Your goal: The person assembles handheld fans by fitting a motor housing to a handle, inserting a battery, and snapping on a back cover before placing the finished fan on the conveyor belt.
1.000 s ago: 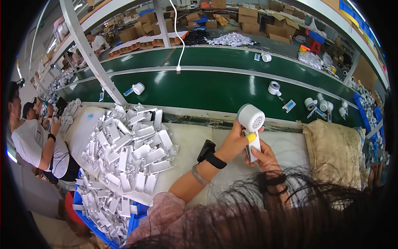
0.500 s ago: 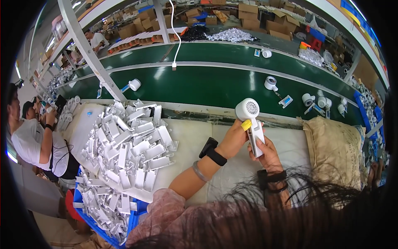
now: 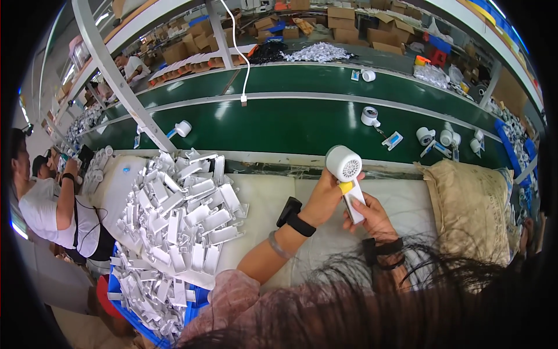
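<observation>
One fan [image 3: 344,163] is in the person's hands [image 3: 376,218], over the surface [image 3: 270,198]. To the left, a heap of parts [image 3: 186,209] lies on the surface, and more parts [image 3: 154,299] sit in a bin [image 3: 200,298] at the near left. A sack [image 3: 465,209] lies on the right. Behind the surface is a belt [image 3: 279,125], with other fans [image 3: 369,116] on it. Far behind are boxes [image 3: 343,18], but what lies between is hard to see.

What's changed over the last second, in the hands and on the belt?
The white handheld fan was rolled: its grille swung upward, then back toward the lower right. The loose units on the near green belt drifted left. Nothing was grabbed or released: left hand at the neck, right hand on the handle. The white parts pile looks unchanged.
</observation>
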A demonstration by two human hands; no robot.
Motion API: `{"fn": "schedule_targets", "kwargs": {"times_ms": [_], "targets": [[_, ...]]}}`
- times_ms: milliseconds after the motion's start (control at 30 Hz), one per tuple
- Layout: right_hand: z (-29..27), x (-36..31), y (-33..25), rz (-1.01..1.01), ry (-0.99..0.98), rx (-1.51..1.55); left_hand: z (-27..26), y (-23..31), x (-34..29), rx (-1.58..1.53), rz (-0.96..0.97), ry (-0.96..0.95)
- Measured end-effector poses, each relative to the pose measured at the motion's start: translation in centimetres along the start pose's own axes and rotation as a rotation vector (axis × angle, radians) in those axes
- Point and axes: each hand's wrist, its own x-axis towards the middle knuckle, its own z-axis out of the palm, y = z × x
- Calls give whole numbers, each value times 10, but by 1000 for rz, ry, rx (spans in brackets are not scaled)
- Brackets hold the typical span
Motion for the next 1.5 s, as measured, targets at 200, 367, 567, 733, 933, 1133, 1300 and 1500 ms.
{"fn": "schedule_targets", "kwargs": {"times_ms": [200, 367, 567, 733, 933, 1133, 1300, 1500], "targets": [[4, 0, -2, -32, 31, -107, 0, 1, -1, 16, 5, -23], [29, -7, -4, -123, 175, -275, -7, 8, -3, -136, -90, -39], [34, -8, 3, -498, 209, -584, -20, 10, 2, -257, -26, -42], [36, -7, 9, -434, 284, -574, -19, 5, 3, -219, -33, 19], [34, -2, 16, -552, 340, -698, -12, 10, 0, -159, -32, 42], [36, -5, 9, -567, 312, -570, -14, 10, -1, -190, -25, 1], [32, -8, 7, -387, 224, -453, -14, 10, 0, -178, -16, 10], [29, -9, 1, -266, 53, -318, -23, 18, 2, -233, -9, 30]]}}
